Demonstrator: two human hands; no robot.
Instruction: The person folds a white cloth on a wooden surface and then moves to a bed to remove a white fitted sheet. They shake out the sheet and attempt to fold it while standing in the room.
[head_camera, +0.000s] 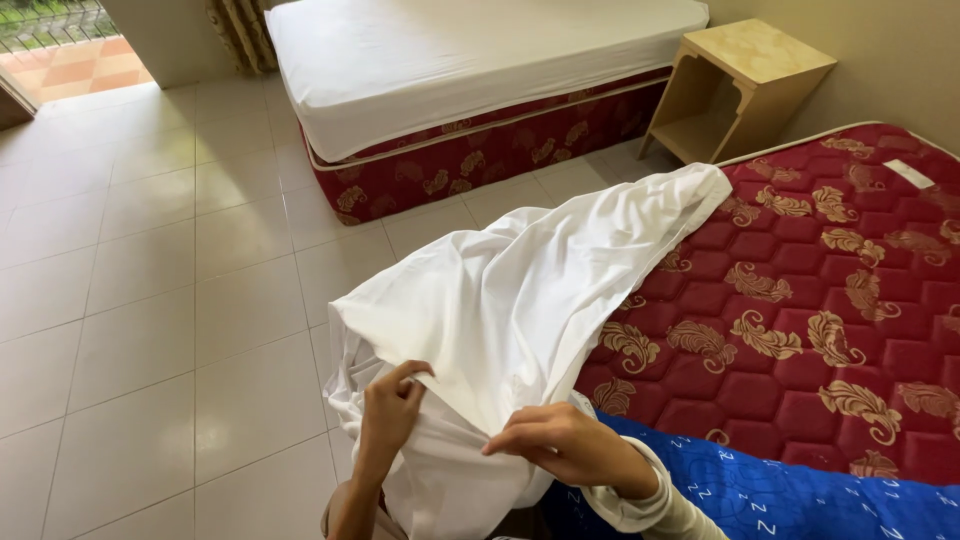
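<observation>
Both hands, left hand (392, 405) and right hand (560, 442), pinch the soft white cotton bedsheet (520, 290); light, limp; best gripped along its hem.

Floor (150, 300) to the left of both hands: open tile, free passage toward the far bed (480, 70) and the doorway. Directly ahead and right — white sheet (520, 290) bunched over the corner of the red patterned mattress (830, 300), blocking any straight reach across that corner. Mattress top beyond the sheet is bare; a hand could pass over it to the far edge. Wooden nightstand (740, 90) fills the gap between the two beds, against the wall — no way through there. Lower right is closed off by a blue quilted mattress side (800, 500).
</observation>
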